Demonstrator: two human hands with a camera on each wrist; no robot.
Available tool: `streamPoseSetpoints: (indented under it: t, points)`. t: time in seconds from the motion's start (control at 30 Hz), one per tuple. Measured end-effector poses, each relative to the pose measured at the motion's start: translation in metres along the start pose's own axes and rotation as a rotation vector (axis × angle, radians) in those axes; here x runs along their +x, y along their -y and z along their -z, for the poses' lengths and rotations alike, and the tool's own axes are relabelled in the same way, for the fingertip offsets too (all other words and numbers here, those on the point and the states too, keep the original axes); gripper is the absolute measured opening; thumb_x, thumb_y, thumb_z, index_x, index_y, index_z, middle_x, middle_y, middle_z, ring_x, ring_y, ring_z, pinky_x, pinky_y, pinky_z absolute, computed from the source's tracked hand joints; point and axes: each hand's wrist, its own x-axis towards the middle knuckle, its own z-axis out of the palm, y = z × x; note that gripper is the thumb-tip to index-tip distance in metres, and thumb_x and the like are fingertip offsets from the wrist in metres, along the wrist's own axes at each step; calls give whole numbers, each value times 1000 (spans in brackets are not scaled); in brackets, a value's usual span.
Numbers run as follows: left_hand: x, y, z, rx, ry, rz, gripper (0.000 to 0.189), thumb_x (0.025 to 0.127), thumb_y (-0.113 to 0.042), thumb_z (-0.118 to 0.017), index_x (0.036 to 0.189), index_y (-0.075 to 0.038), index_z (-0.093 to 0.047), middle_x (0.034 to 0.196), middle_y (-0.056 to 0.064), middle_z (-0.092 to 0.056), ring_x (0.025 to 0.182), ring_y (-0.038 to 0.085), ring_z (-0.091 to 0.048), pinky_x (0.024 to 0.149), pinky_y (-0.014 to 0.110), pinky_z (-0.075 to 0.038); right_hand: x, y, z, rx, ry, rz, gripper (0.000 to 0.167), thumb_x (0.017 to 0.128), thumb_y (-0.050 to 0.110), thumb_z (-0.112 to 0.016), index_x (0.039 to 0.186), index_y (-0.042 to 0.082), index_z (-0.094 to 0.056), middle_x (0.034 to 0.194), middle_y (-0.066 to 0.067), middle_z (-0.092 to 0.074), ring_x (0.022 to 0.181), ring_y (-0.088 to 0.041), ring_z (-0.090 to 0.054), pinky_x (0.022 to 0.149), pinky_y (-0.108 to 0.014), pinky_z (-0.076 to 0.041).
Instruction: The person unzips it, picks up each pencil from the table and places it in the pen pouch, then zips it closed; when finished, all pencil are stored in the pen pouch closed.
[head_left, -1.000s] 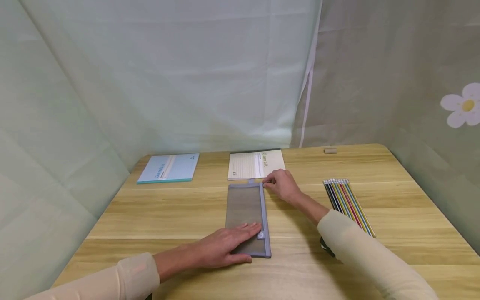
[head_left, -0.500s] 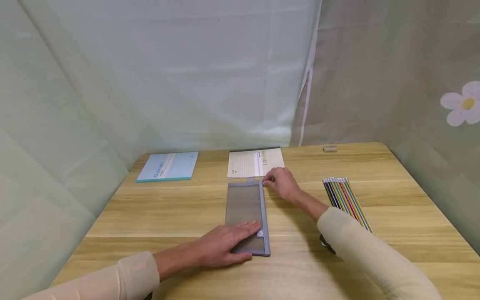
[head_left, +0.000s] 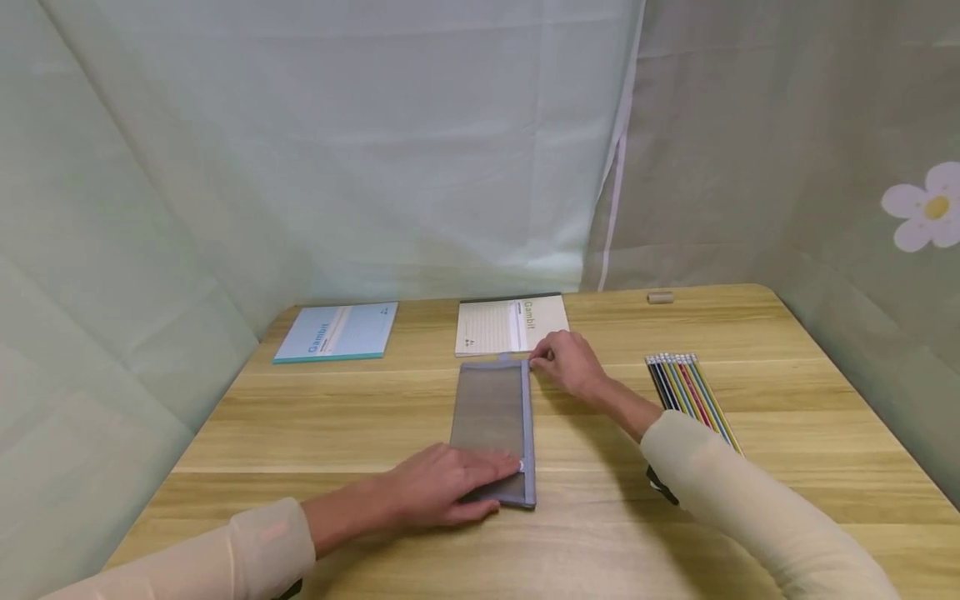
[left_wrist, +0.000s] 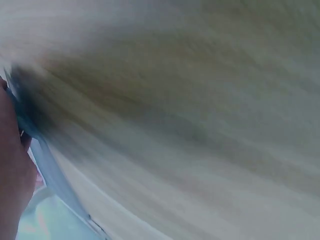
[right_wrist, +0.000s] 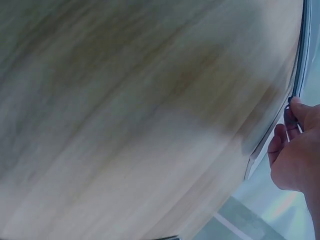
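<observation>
A grey mesh zip pouch (head_left: 487, 404) with a bluish-grey border lies lengthwise on the wooden table. My left hand (head_left: 448, 483) rests on its near end, fingers fairly straight, with a fingertip at the small round button (head_left: 522, 465). At the far right corner, my right hand (head_left: 572, 365) pinches the pouch's zipper pull between thumb and curled fingers. The right wrist view shows that dark zipper pull (right_wrist: 288, 114) at the fingertips, at the pouch's edge. Only part of the left hand (left_wrist: 12, 175) appears at the border of the left wrist view.
Beyond the pouch lies a cream notebook (head_left: 491, 327), and a blue notebook (head_left: 337, 332) is at the far left. Several striped pencils (head_left: 686, 387) sit side by side on the right, partly behind the right sleeve (head_left: 735, 492). A small brown cylinder (head_left: 660, 297) lies near the back edge.
The left fingers have slid slightly forward onto the button. The right hand, still pinching the zipper pull, has shifted a little away and rightward, and the pouch's far end has shifted slightly with it.
</observation>
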Motion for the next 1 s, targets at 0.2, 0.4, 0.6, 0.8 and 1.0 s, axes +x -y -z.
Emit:
streamPoseSetpoints:
  t: [0.2,0.4,0.6,0.8,1.0]
  points:
    - [-4,5,4,277,-79,-201,41,107,-26,-66,144,-9,-65,140,1,-69,119,7,-69,86,21,-62,-2,-3,10,-6,-5,-12,6,94,12,-82,98,7,-82,107,-10,-78,94,-25,-70,85,-40,-61]
    - [-9,7,13,431,-132,-316,40,117,-16,-36,146,-5,-61,140,3,-69,112,7,-72,76,20,-63,-3,-5,17,-12,2,-24,5,95,13,-81,97,8,-83,103,-8,-78,92,-23,-69,81,-39,-59]
    - [-11,6,24,469,-223,-320,43,118,-13,-30,151,-5,-57,139,3,-70,109,10,-74,72,21,-63,-8,-5,20,23,5,7,5,95,11,-82,91,8,-81,84,-1,-72,75,-16,-62,68,-31,-53]
    - [-15,6,35,465,-278,-247,45,117,-12,-30,154,-16,-55,148,4,-62,101,14,-73,62,22,-60,-21,-2,24,94,-11,50,8,93,9,-82,88,7,-76,85,-3,-70,75,-17,-62,66,-30,-52]
    - [-17,10,45,395,-385,-201,43,103,-8,-49,143,-9,-66,139,3,-69,111,16,-73,82,28,-65,-35,-1,32,217,-30,18,10,95,8,-77,89,9,-70,103,-8,-76,96,-25,-67,76,-33,-56]
